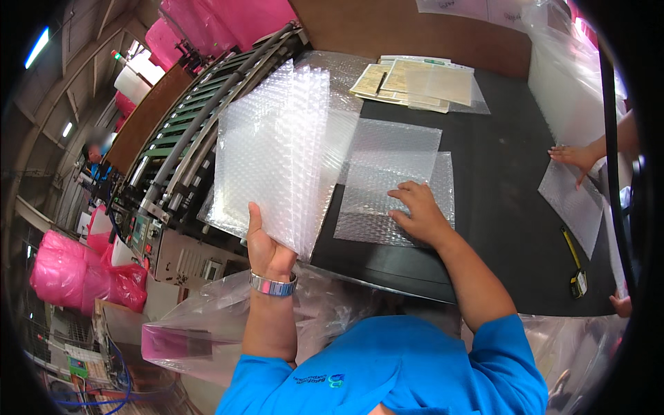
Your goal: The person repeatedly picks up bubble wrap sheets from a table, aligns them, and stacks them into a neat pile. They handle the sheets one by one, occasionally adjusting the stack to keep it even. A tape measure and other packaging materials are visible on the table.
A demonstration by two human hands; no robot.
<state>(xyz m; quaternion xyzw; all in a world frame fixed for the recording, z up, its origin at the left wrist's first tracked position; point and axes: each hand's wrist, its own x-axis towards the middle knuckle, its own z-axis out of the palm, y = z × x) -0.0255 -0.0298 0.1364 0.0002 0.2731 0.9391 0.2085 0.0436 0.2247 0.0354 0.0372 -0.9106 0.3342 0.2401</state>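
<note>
My left hand [272, 250] grips a fanned stack of clear bubble wrap bags [277, 145] by its lower edge, thumb on the near side. The stack stands tilted up over the left end of the black table. My right hand [420, 213] has its fingers apart over two overlapping bubble wrap sheets [394, 180] lying flat; whether the fingertips touch them I cannot tell. More bubble wrap [340, 131] lies beneath and behind the held stack.
Papers with a pen [422, 81] lie at the table's back. A co-worker's hand [577, 158] rests on another bubble wrap piece [574, 200] at right. Nearby lies a yellow tape measure [578, 282]. A roller conveyor [207, 111] adjoins on the left; clear plastic film [228, 318] hangs in front.
</note>
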